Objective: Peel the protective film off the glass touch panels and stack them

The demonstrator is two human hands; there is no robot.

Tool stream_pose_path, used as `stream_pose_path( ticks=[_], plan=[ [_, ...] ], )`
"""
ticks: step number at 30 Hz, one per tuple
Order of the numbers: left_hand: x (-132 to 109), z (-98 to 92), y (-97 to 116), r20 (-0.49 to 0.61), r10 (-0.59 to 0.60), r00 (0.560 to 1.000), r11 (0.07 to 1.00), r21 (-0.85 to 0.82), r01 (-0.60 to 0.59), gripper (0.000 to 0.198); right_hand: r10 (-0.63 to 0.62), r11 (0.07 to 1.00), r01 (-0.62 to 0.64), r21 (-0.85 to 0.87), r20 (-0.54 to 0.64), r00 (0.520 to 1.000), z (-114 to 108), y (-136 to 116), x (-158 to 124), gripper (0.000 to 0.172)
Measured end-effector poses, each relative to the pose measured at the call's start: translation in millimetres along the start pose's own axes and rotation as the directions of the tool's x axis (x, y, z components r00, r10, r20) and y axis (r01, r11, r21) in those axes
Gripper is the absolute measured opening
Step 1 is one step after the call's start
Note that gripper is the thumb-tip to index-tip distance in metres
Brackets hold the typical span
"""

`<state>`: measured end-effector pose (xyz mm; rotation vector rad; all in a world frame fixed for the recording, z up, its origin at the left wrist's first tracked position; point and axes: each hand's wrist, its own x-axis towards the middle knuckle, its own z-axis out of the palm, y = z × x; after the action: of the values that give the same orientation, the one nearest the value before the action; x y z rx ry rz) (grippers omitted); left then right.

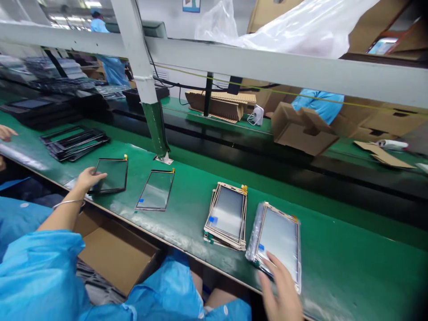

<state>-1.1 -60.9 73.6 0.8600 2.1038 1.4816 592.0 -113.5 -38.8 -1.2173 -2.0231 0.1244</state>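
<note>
My left hand (88,179), with a bracelet at its wrist, grips the left edge of a dark-framed touch screen panel (115,173), thumb over the glass. To its right lies a clear touch screen panel (156,191) with a blue tab and an orange flex tail. Further right is a stack of framed touch screens (228,211). My right hand (281,285) is at the near edge of another stack of screens in clear plastic wrap (279,238). Its fingers are apart; whether they touch the wrap is unclear.
Black frames (75,141) lie in a pile on the green bench (351,267), near a co-worker's hand (6,133). A post (152,111) rises from the bench. Under the bench edge is an open cardboard box (117,249). Cardboard boxes (301,129) stand across the black channel.
</note>
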Motion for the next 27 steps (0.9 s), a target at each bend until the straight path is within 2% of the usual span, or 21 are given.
stream_pose_path(
  ticks=[2, 4, 7, 8, 9, 10, 11, 12, 14, 17, 19, 20, 21, 22, 24, 25, 26, 27],
  plan=[
    [-2, 24.6, 9, -0.075, 0.106, 0.991, 0.992, 0.070, -0.101, 0.051, -0.070, 0.995, 0.075, -0.065, 0.078, 0.994, 33, -21, 23, 0.034],
    [-17, 60.1, 16, -0.079, 0.212, 0.974, 0.972, 0.124, -0.201, 0.052, -0.111, 0.980, 0.126, -0.154, 0.106, 0.988, 63, -35, 43, 0.039],
    [-68, 121.5, 20, 0.099, 0.299, 0.949, 0.947, 0.090, -0.308, 0.037, -0.120, 0.953, 0.158, -0.259, 0.158, 0.980, 88, -39, 58, 0.039],
    [-90, 140.5, 19, 0.228, 0.303, 0.926, 0.947, 0.041, -0.320, 0.029, -0.120, 0.949, 0.167, -0.266, 0.182, 0.976, 91, -36, 59, 0.040],
    [-112, 157.6, 17, 0.427, 0.268, 0.864, 0.962, -0.074, -0.262, 0.024, -0.130, 0.948, 0.182, -0.261, 0.202, 0.971, 91, -32, 58, 0.042],
    [-134, 172.2, 15, 0.581, 0.198, 0.789, 0.979, -0.150, -0.135, 0.021, -0.145, 0.948, 0.198, -0.250, 0.215, 0.966, 90, -28, 57, 0.044],
    [-153, 184.0, 13, 0.718, 0.109, 0.688, 0.988, -0.153, 0.003, 0.020, -0.163, 0.947, 0.216, -0.237, 0.221, 0.961, 87, -25, 56, 0.045],
    [-170, 193.1, 11, 0.781, 0.074, 0.620, 0.987, -0.146, 0.066, 0.019, -0.185, 0.946, 0.235, -0.225, 0.222, 0.957, 83, -22, 57, 0.045],
    [-191, 204.5, 10, 0.874, 0.002, 0.485, 0.983, -0.092, 0.162, 0.023, -0.239, 0.939, 0.278, -0.203, 0.196, 0.951, 72, -19, 62, 0.046],
    [-201, 214.0, 15, 0.954, -0.079, 0.288, 0.963, -0.002, 0.270, 0.046, -0.313, 0.932, 0.323, -0.168, 0.081, 0.946, 52, -22, 78, 0.050],
    [-201, 222.2, 23, 0.980, -0.118, 0.162, 0.886, 0.030, 0.463, 0.061, -0.353, 0.928, 0.350, -0.124, -0.003, 0.936, 40, -31, 87, 0.052],
    [-202, 227.3, 27, 0.984, -0.125, 0.124, 0.813, 0.030, 0.581, 0.065, -0.376, 0.923, 0.373, -0.095, -0.024, 0.926, 35, -37, 89, 0.053],
    [-204, 232.7, 30, 0.986, -0.124, 0.109, 0.722, 0.015, 0.691, 0.066, -0.399, 0.916, 0.396, -0.066, -0.027, 0.917, 31, -44, 89, 0.052],
    [-206, 237.9, 32, 0.986, -0.121, 0.116, 0.632, -0.014, 0.775, 0.063, -0.417, 0.908, 0.416, -0.040, -0.018, 0.909, 27, -52, 86, 0.050],
    [-214, 245.0, 34, 0.977, -0.109, 0.182, 0.520, -0.100, 0.848, 0.051, -0.432, 0.902, 0.431, 0.023, 0.030, 0.901, 20, -63, 77, 0.044],
    [-219, 245.9, 34, 0.971, -0.096, 0.217, 0.500, -0.142, 0.855, 0.047, -0.423, 0.905, 0.418, 0.075, 0.052, 0.905, 16, -66, 72, 0.039],
    [-224, 244.9, 34, 0.969, -0.077, 0.234, 0.501, -0.165, 0.850, 0.048, -0.392, 0.914, 0.381, 0.141, 0.061, 0.918, 12, -65, 67, 0.035],
    [-229, 242.1, 34, 0.972, -0.059, 0.229, 0.520, -0.166, 0.838, 0.051, -0.322, 0.928, 0.303, 0.214, 0.057, 0.945, 8, -61, 64, 0.031]
  ],
)
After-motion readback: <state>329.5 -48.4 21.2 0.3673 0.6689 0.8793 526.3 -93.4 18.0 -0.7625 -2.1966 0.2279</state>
